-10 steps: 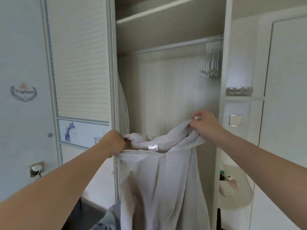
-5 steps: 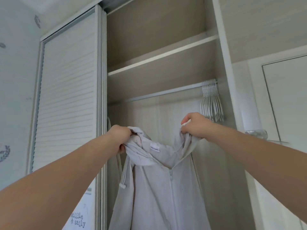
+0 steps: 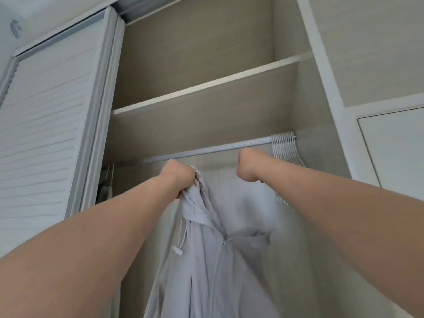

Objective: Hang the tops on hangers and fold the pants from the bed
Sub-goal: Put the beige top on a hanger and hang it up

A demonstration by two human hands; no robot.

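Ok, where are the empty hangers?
Head view, upper right: the hangers hang bunched at the right end of the rail, just right of the right hand.

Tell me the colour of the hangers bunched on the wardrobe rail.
The thin bunched hangers are white; head view shows them.

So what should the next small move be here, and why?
Probably the right hand shifts right along the rail to take one of the white hangers bunched at its right end. The grey hooded jacket hangs from the left hand alone, with no hanger visible in it. Whether the right hand's curled fingers already hold anything cannot be seen.
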